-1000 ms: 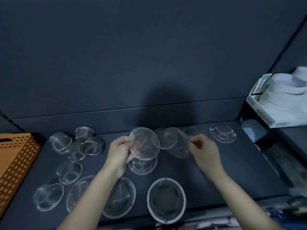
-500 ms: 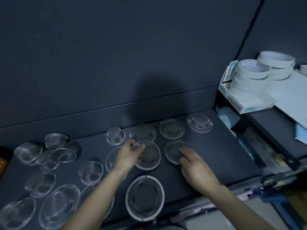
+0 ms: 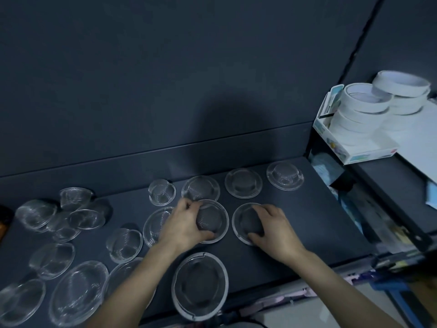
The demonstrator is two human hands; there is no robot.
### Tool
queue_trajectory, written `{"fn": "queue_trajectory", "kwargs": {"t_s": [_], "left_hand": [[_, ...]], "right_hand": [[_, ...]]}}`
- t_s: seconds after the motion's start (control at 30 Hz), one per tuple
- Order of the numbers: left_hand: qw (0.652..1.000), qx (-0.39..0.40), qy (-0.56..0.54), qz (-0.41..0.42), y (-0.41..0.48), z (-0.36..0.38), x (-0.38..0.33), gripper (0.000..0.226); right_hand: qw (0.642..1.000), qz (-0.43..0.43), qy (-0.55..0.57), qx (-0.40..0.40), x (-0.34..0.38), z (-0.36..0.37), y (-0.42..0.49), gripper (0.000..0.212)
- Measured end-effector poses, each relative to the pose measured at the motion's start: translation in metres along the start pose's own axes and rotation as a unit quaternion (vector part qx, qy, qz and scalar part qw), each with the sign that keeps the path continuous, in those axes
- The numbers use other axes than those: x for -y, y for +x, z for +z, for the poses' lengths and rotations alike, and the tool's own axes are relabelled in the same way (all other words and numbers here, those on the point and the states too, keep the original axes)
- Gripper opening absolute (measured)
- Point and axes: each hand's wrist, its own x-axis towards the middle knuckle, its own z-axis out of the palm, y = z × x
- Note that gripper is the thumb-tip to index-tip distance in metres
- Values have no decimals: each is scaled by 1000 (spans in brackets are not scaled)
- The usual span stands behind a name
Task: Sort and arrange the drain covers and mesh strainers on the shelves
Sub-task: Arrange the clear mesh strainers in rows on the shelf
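The left strainer (image 3: 212, 221), a round wire-mesh dome with a flat rim, lies mid-shelf (image 3: 307, 221), the left hand (image 3: 182, 226) curled round it. Just beside it, the right hand (image 3: 274, 230) grasps the matching right strainer (image 3: 246, 221). Bare shelf lies rightward. A bigger strainer (image 3: 199, 286) sits at the front edge.

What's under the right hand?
A round mesh strainer lying on the dark shelf. The right hand curls over its mesh centre, hiding the near-right part of the rim and whatever is beneath the palm.
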Motion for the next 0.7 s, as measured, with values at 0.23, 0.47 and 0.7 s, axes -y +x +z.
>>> {"fn": "queue_trajectory", "kwargs": {"t_s": [0.23,0.47,0.7], "left_hand": [[995,-44,86,8,0,3,5,90],[995,-41,96,8,1,7,11,89],[996,-57,63,22,-6,4,11,88]], "right_hand": [[999,-5,1,-35,-1,-8,9,64],[1000,1,-17,-17,-1,-2,20,61],[999,-13,-34,-13,8,-9,18,64]]}}
